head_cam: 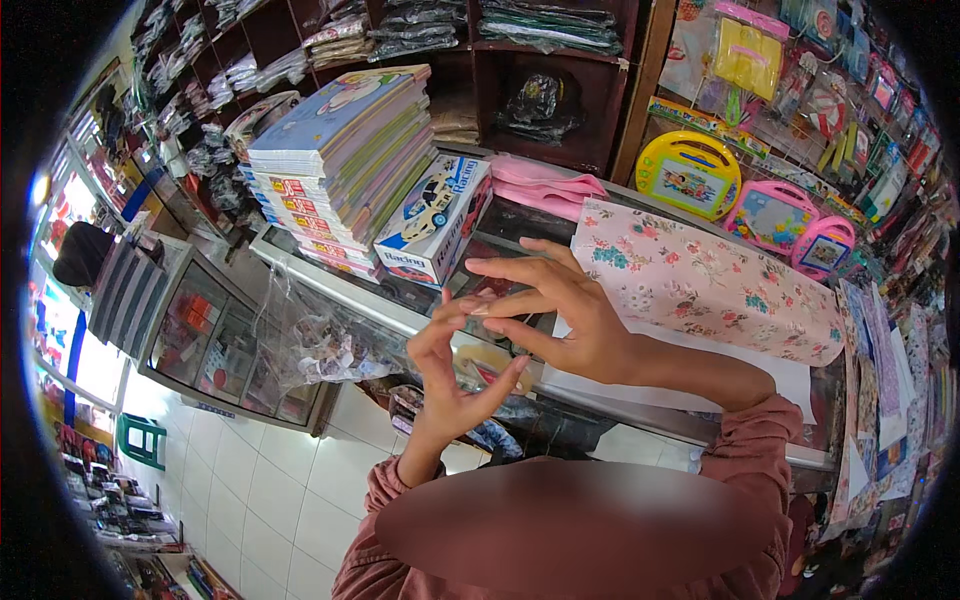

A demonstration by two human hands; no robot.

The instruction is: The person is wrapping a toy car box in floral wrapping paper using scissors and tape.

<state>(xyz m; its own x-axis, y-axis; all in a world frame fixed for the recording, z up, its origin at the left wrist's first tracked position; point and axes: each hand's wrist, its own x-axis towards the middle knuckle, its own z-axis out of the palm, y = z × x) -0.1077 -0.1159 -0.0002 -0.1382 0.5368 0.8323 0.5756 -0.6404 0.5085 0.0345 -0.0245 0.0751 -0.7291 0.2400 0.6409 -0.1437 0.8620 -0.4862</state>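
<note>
My left hand (448, 367) is raised in front of the glass counter (397, 319), palm up, thumb spread away from bent fingers. Coming in from the right, my right hand (574, 319) has its fingers spread, and its fingertips meet those of my left. Whether something small and clear is pinched there cannot be told. Just beyond the left thumb shows a round, yellowish, see-through thing (469, 356) with red in it, perhaps a tape roll. Pink floral wrapping paper (705, 281), folded or rolled over, lies on white sheets (652, 382) right of my hands.
A toy car box (435, 217) stands beside a tall stack of books (352, 150). Behind them lie pink folded material (544, 187) and toy drawing boards (688, 176). A clear plastic bag (322, 345) hangs over the counter's left edge. Another person (124, 292) is at the far left.
</note>
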